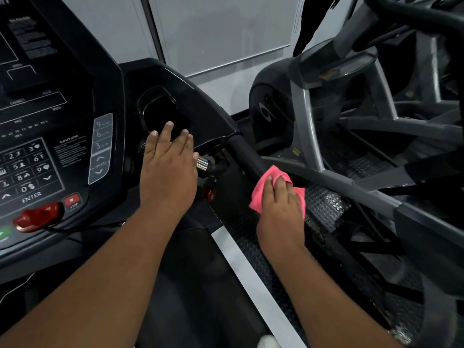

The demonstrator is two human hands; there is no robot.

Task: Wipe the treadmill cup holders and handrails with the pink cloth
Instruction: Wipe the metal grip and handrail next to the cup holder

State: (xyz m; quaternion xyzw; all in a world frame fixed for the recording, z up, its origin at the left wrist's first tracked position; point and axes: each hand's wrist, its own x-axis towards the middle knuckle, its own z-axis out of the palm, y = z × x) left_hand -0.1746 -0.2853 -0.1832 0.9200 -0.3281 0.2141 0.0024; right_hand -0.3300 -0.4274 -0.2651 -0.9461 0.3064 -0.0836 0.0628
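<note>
Forearms: two bare arms reach in from the bottom edge, nearest the camera.
Right hand (281, 204): fingers closed down over the pink cloth (273, 189), pressing it on the handrail.
Pink cloth: bunched under the right hand, wrapped over the top of the right handrail (247, 155), just below where the rail joins the console.
Left hand (167, 167): flat and open, fingers spread a little, holding nothing, resting at the near edge of the cup holder (160, 111).
Cup holder: dark, glossy recess beside the console, fingertips reaching its rim.
Console (50, 121): black panel at left with a number keypad, speed arrows, a red stop button (71, 200) and a red safety clip (37, 217).
Treadmill deck: black belt (195, 285) below, bordered by a pale grey side strip (253, 280).
Floor: dark studded rubber matting (326, 204) to the right of the rail.
Room: grey elliptical machine (313, 109) close alongside; pale wall panels (226, 33) behind.
</note>
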